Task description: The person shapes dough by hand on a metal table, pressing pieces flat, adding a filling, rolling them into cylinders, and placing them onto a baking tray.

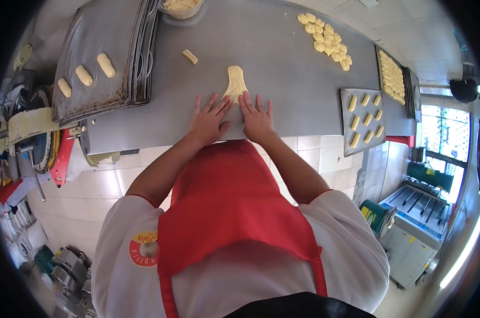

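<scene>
A flattened piece of pale yellow dough lies on the grey metal table in front of me, wide at its near end and narrower in the middle. My left hand lies flat with fingers spread, its fingertips at the dough's near left edge. On the other side, my right hand is also spread, fingertips on the near right edge. Part of the near dough is hidden under the fingers. Ahead and to the left sits a small light yellow strip, apart from both hands.
Stacked baking trays at the left carry a few dough rolls. A plastic tub stands at the back. Several dough pieces lie far right, near a tray of rolls overhanging the table's front edge and another full tray.
</scene>
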The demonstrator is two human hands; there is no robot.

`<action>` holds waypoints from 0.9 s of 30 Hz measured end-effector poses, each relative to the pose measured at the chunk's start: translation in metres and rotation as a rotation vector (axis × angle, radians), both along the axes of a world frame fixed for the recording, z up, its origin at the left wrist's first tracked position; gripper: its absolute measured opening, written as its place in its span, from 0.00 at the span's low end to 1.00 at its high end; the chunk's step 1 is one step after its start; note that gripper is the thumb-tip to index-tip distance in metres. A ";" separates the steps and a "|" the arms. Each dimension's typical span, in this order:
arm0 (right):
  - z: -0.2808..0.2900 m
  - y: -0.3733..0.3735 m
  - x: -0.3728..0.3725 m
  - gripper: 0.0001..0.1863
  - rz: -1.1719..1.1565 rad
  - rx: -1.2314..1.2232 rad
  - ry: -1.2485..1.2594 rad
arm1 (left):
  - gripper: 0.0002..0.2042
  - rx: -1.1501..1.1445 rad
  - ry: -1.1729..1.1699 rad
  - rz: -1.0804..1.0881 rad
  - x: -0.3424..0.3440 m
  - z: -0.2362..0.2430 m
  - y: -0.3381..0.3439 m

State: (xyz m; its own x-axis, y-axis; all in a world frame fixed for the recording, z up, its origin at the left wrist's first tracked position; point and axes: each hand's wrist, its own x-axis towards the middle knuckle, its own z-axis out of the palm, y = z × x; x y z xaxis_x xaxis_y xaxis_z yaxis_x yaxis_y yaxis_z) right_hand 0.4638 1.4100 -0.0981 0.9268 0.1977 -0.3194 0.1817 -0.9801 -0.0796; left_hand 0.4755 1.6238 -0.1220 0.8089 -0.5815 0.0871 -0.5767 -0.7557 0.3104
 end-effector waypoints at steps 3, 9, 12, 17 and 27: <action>0.043 0.001 0.033 0.40 -0.065 0.086 0.055 | 0.27 -0.001 0.110 0.015 0.028 0.034 0.000; 0.040 -0.050 0.037 0.40 -0.200 0.405 -0.187 | 0.26 -0.065 -0.175 0.181 0.168 0.021 0.046; 0.032 -0.073 0.051 0.37 -0.160 0.548 -0.240 | 0.24 0.182 0.017 0.068 0.205 0.035 0.071; 0.042 -0.068 0.100 0.26 -0.272 1.061 0.085 | 0.15 -0.234 0.552 0.550 0.182 0.063 0.052; 0.027 -0.020 0.168 0.15 -0.607 1.817 0.548 | 0.14 -1.644 1.121 0.680 0.136 0.057 -0.027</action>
